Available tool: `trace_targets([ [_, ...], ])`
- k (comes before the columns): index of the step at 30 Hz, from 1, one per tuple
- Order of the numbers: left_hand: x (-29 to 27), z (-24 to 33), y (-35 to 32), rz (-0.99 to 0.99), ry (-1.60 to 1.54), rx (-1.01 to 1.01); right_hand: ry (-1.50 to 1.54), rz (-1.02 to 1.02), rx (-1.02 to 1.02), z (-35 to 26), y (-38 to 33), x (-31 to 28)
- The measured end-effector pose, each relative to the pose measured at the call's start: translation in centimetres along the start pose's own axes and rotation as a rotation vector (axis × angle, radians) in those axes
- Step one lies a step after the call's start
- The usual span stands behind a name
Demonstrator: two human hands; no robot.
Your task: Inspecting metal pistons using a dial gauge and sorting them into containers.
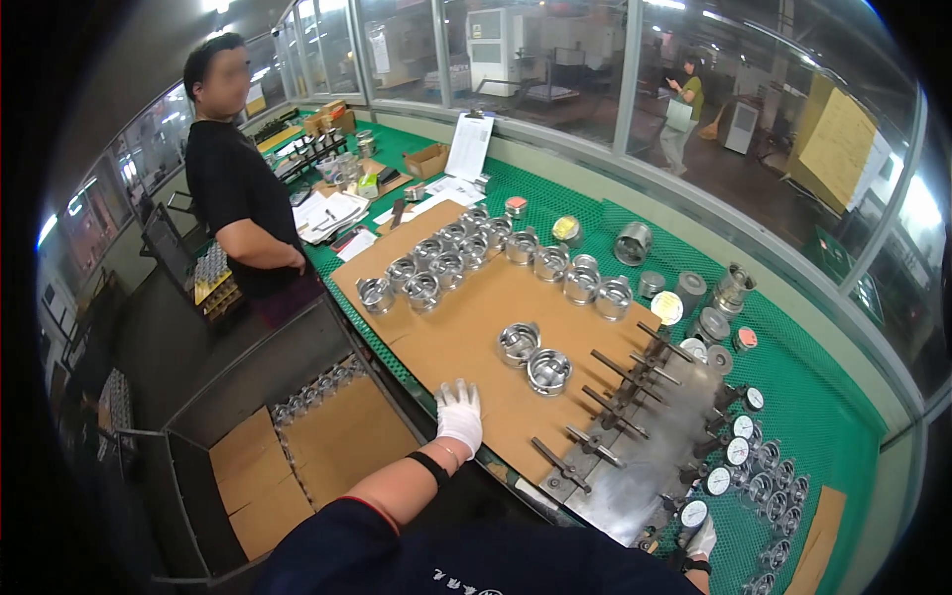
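Gloved hands rest at a desk of metal pistons and gauges.

Far left of the hands, a person in a black shirt [233, 188] stands by the desk, lower body hidden behind a bin of cardboard sheets [297, 446]. The left hand [459, 415], in a white glove, lies flat and released on the brown cardboard sheet [466, 327], grasping nothing. Just beyond it to the right sit two shiny pistons [534, 357], apart from the fingers; further beyond runs a row of more pistons [476, 253]. Right of these stands a metal gauging fixture [635, 426] with dial gauges [739, 451]. The right hand [700, 540], also gloved, is mostly cut off at the lower edge; I cannot tell whether it is released or clenched.
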State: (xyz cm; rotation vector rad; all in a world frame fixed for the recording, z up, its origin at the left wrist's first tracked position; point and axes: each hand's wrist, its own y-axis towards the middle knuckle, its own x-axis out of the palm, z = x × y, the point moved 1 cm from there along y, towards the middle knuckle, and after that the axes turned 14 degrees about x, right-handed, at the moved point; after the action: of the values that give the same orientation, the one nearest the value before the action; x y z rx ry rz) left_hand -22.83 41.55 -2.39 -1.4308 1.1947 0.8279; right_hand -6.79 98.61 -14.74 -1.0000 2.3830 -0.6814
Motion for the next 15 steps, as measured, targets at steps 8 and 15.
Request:
trace_targets([
  [8,-0.8,0.1,-0.8,0.001,-0.003,0.009,-0.006,0.014,0.029,0.3,0.9,-0.1],
  [15,-0.8,0.1,-0.9,0.03,-0.021,0.021,0.05,0.017,0.041,-0.7,1.3,0.4],
])
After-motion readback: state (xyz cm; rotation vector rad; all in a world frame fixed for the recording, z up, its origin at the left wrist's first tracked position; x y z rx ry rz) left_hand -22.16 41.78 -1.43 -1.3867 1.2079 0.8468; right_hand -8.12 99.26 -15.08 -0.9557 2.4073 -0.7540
